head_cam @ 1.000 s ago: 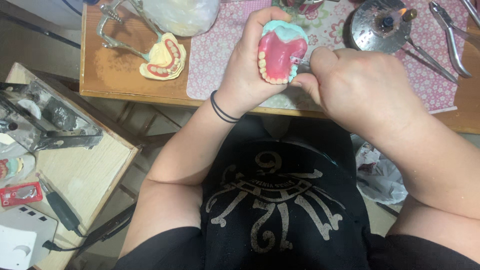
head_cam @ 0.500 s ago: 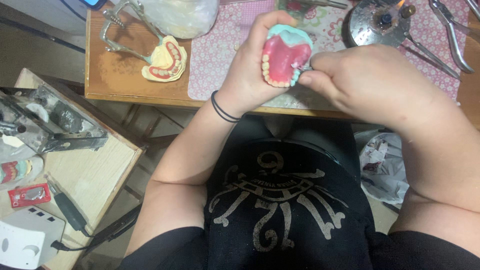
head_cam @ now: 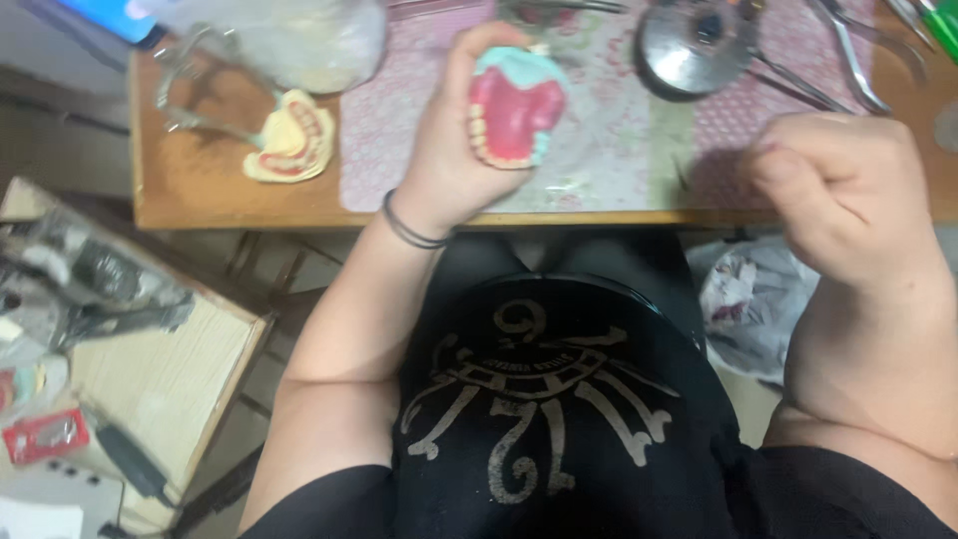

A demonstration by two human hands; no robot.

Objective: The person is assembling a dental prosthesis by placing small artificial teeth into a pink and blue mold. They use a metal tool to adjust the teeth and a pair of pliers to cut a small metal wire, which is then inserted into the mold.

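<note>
- Pink wax denture base with a row of pale teeth, seated on a light blue-green cast: this denture model [head_cam: 517, 108] sits in my left hand [head_cam: 454, 150], raised over the near edge of the wooden bench [head_cam: 200, 195].
- Left fingers are wrapped around the back of the model, thumb along its left side; grip closed on it, tooth row turned toward the left.
- Right hand [head_cam: 848, 200] is well apart from the model, off to the right above the bench edge. Fingers curled into a loose fist; blurred, so I cannot tell whether anything is pinched between them.
- Black band [head_cam: 407, 228] circles my left wrist.
- Under the model: pink patterned mat [head_cam: 399, 130] covering the middle of the bench.
- Left end of the bench: second denture set [head_cam: 289, 145], yellowish base, lying beside a metal articulator frame [head_cam: 195, 80].
- Far side of the mat: round metal dish [head_cam: 694, 45]; pliers [head_cam: 848, 55] just to its right.
- Lower left: side table [head_cam: 160, 369] holding assorted tools, too blurred to identify.
</note>
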